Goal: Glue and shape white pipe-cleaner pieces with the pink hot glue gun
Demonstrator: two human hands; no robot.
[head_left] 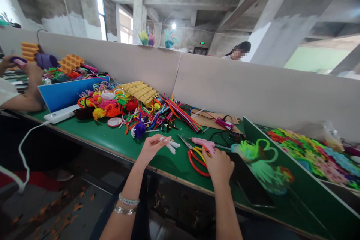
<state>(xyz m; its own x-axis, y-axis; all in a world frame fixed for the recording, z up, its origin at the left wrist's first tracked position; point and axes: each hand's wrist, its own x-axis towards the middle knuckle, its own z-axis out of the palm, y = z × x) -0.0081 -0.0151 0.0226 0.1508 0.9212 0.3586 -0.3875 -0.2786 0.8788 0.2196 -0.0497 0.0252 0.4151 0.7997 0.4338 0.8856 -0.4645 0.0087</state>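
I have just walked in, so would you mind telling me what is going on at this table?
The person's left hand holds short white fuzzy pieces above the green table, while the right hand grips a pink glue gun. Red-handled scissors lie between the hands, and colourful fuzzy stems are heaped farther back.

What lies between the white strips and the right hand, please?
Red-handled scissors, a yellow handle and a pink glue gun, in the head view.
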